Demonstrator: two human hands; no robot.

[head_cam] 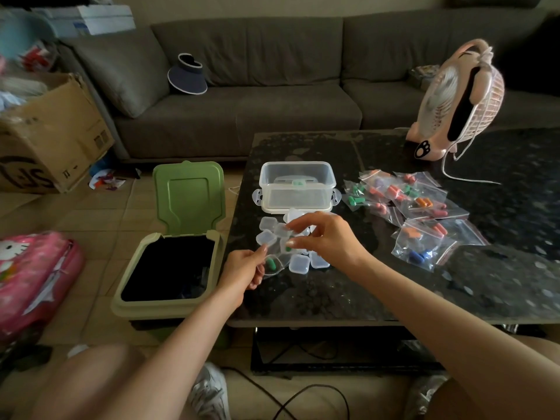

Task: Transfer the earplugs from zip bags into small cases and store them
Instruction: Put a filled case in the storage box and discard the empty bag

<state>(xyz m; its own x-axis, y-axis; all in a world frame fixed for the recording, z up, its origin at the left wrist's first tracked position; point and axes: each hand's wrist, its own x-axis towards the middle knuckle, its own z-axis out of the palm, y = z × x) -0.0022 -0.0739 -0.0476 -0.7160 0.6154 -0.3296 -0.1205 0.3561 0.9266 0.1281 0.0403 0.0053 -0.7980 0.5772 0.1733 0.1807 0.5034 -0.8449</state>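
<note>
L hand (242,274) pinches a clear zip bag (274,266) by its edge, thumb & forefinger pressed together, low over the counter (333,295) edge. One green earplug (270,263) sits inside the bag, long axis approx pointing away from the person. R hand (325,237) is just up & right of the bag, fingers curled, thumb & forefinger seemingly nipping a small case (285,237); a green bit shows there, can't tell what. R hand is nearer the spare cases (298,263). Storage box (298,184) is beyond, more bags (409,201) to the right
</note>
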